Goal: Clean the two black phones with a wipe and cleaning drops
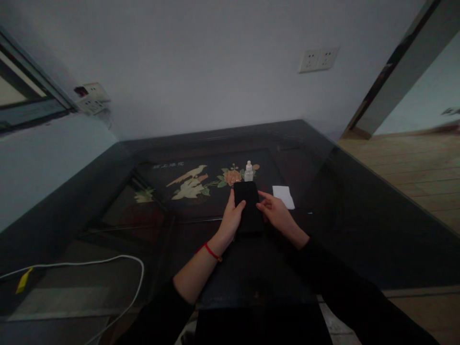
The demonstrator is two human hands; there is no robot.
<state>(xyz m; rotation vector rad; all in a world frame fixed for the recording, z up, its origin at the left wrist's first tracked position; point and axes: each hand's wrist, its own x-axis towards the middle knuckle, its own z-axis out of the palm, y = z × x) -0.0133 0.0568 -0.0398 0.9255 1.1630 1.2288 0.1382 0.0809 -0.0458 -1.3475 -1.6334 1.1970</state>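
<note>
A black phone (247, 207) is held above the dark table (345, 211), screen up. My left hand (232, 218) grips its left edge, thumb lying across the screen; a red string circles that wrist. My right hand (275, 211) rests against the phone's right edge with fingers loosely curled and the index finger stretched toward the phone's side. Just past the phone's far end stands a small white dropper bottle (248, 171). A white square of paper or cloth (283, 196) lies flat on the table right of my right hand.
The table has a glass top over an inlaid bird-and-flower picture (194, 182). A white cable (108, 268) with a yellow tag loops across the near left. Wall sockets (318, 59) sit on the back wall. Wooden floor (413, 167) and a doorway lie to the right.
</note>
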